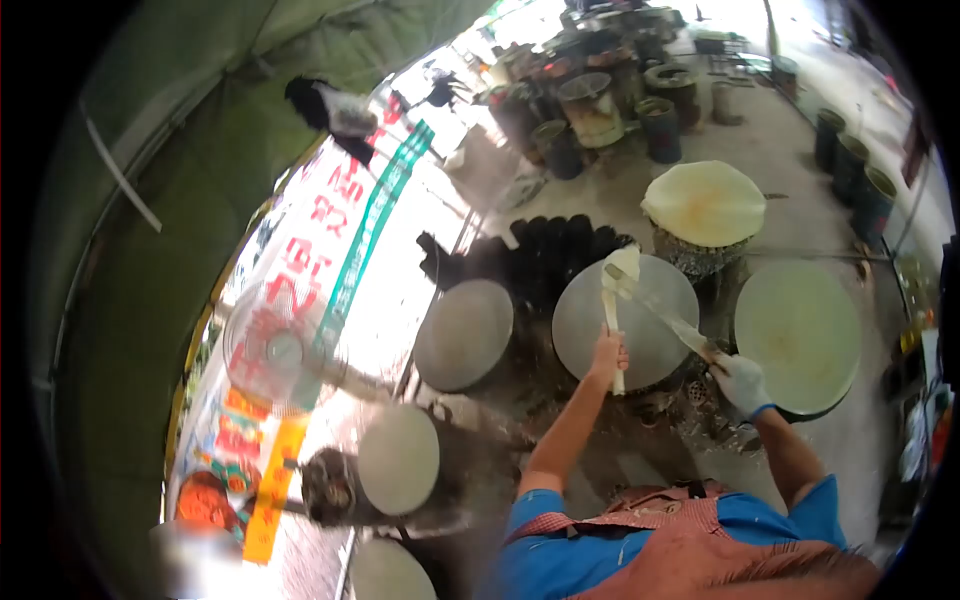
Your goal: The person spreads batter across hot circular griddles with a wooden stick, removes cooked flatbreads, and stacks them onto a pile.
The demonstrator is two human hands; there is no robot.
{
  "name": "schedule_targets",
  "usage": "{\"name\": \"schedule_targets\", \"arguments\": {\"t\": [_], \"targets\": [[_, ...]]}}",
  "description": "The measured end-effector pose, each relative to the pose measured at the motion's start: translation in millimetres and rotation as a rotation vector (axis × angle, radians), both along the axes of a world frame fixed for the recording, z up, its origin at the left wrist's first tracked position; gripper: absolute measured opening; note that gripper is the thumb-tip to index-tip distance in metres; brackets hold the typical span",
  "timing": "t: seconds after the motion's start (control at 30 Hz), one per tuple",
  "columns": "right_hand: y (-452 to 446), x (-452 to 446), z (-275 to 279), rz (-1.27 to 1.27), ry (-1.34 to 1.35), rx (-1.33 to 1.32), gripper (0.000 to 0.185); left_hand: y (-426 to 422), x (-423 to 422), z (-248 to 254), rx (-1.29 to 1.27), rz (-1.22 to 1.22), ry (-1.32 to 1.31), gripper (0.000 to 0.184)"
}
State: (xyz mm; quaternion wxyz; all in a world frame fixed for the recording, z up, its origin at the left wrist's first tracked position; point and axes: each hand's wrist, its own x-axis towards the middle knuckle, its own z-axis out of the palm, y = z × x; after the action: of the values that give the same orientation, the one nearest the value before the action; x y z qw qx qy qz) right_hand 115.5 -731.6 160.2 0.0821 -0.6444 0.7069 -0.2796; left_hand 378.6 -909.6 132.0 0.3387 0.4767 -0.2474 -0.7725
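My bare left hand (608, 354) is closed around a long pale strip of what looks like dough (612, 308). The strip's lower end sticks out below my fist, and its top widens into a soft lump. My right hand (742, 385), in a whitish glove, grips a long flat spatula (676, 325) by its brown handle end. The spatula's blade slants up to the left, its far end at the lump; whether they touch, I cannot tell. Both hands are over or near a round grey griddle (660, 290), its surface partly behind the strip and spatula.
On the right lies another round griddle (798, 340) with a pale green surface. A stack of thin round flatbreads (705, 203) stands behind. More griddles (464, 335) are to the left. Dark cylinders (560, 250), buckets (590, 108) and cans (660, 130) stand farther back. A fan (284, 350) stands by the banner.
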Motion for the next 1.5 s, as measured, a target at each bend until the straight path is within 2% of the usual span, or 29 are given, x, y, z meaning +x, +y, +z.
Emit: {"name": "schedule_targets", "arguments": {"t": [0.1,0.13,0.17,0.23,0.27,0.3,0.37,0.43,0.47,0.53,0.57,0.6,0.63,0.67,0.7,0.73,0.77,0.83,0.9,0.93,0.97,1.0,1.1,1.17,1.2,1.23,1.3,1.43,1.5], "targets": [[-23.6,14.1,-52.5,-0.147,0.022,0.106,0.021,-41.4,-3.6,-54.7,-0.277,-0.038,-0.371,0.070],[-24.1,20.9,-49.7,-0.176,0.020,0.131,0.021,-53.7,3.8,-66.5,-0.481,-0.078,-0.726,0.071],[-18.6,16.8,-40.2,-0.202,-0.151,0.105,0.023,-62.5,14.8,-77.2,-0.630,-0.154,-0.957,0.070],[-17.5,8.3,-35.2,-0.121,-0.814,0.107,0.028,-53.2,43.0,-69.4,-0.903,-0.283,-1.416,0.070],[-27.8,23.0,-40.4,-0.199,-1.023,-0.002,0.029,-53.0,46.8,-64.9,-0.972,-0.265,-1.476,0.069],[-44.4,39.5,-57.1,-0.271,-1.225,-0.119,0.030,-62.4,44.1,-59.7,-0.985,-0.277,-1.457,0.070],[-87.3,52.0,-111.4,-0.200,-0.539,-0.064,0.027,-66.8,45.3,-57.7,-0.991,-0.329,-1.436,0.070],[-82.0,55.0,-78.3,-0.284,0.002,0.089,0.026,-76.5,44.8,-39.2,-1.048,-0.064,-1.206,0.071],[-84.3,45.2,-80.4,-0.293,-0.052,0.106,0.030,-78.7,51.7,-16.2,-1.042,0.012,-1.099,0.070],[-98.0,39.0,-98.3,-0.278,-0.607,0.061,0.028,-72.6,68.8,42.9,-0.993,0.110,-0.882,0.069],[-100.5,50.9,-84.6,-0.253,-0.940,0.030,0.031,-63.9,83.3,44.1,-1.010,0.093,-0.852,0.068],[-108.1,81.3,-57.6,-0.316,-1.007,0.103,0.040,-55.6,97.9,45.0,-1.027,0.075,-0.822,0.067],[-124.9,95.8,-65.3,-0.299,-0.775,0.109,0.041,-47.3,112.7,45.3,-1.043,0.057,-0.791,0.066],[-147.6,100.4,-91.0,-0.236,-0.577,0.071,0.038,-38.1,132.1,12.7,-0.891,-0.026,-0.727,0.066],[-157.4,94.0,-105.7,-0.259,-0.214,-0.049,0.034,-10.2,148.9,-7.1,-0.849,-0.086,-0.732,0.065],[-142.8,88.6,-43.3,-0.228,-0.094,0.030,0.032,17.8,165.3,-26.1,-0.807,-0.147,-0.739,0.065],[-130.4,72.3,-28.2,-0.243,-0.040,0.019,0.030,51.1,179.7,-26.6,-0.900,-0.192,-0.814,0.064],[-117.0,26.4,-78.2,-0.276,-0.431,0.095,0.028,102.8,207.7,-37.9,-0.855,-0.221,-0.844,0.062],[-111.0,84.5,-76.3,-0.385,-1.092,0.178,0.032,128.0,239.8,-93.0,-1.117,-0.206,-1.002,0.061],[-97.8,117.8,-47.2,-0.350,-0.843,0.091,0.034,134.9,243.7,-102.3,-0.979,-0.172,-0.849,0.061],[-122.3,135.8,-97.1,-0.322,-0.788,0.032,0.039,138.6,246.3,-105.4,-0.822,-0.138,-0.710,0.061],[-117.7,141.1,-50.2,-0.235,-0.674,0.158,0.041,136.2,242.4,-107.3,-0.652,-0.089,-0.596,0.061],[-93.6,88.5,-18.3,-0.202,-0.421,0.151,0.038,150.9,212.3,-22.2,-0.472,-0.146,-0.678,0.061],[-79.4,63.2,-23.5,-0.376,-0.780,0.048,0.032,147.6,234.6,-49.5,-0.597,-0.221,-0.895,0.062],[-85.7,61.7,-45.1,-0.348,-1.139,0.028,0.030,144.9,247.4,-88.6,-0.979,-0.153,-0.979,0.063],[-98.7,70.5,-75.9,-0.326,-1.176,0.070,0.029,144.0,247.4,-100.3,-1.029,-0.118,-1.015,0.064],[-121.0,110.8,-87.3,-0.306,-1.067,0.149,0.029,144.8,224.3,-61.6,-0.771,-0.134,-0.893,0.066],[-124.2,52.2,-40.1,-0.040,-1.214,0.368,0.030,149.1,216.1,-69.5,-0.765,-0.131,-1.014,0.065],[-137.8,18.9,-47.6,-0.141,-1.465,0.223,0.032,148.7,209.7,-72.3,-0.845,-0.117,-1.079,0.065]]}}
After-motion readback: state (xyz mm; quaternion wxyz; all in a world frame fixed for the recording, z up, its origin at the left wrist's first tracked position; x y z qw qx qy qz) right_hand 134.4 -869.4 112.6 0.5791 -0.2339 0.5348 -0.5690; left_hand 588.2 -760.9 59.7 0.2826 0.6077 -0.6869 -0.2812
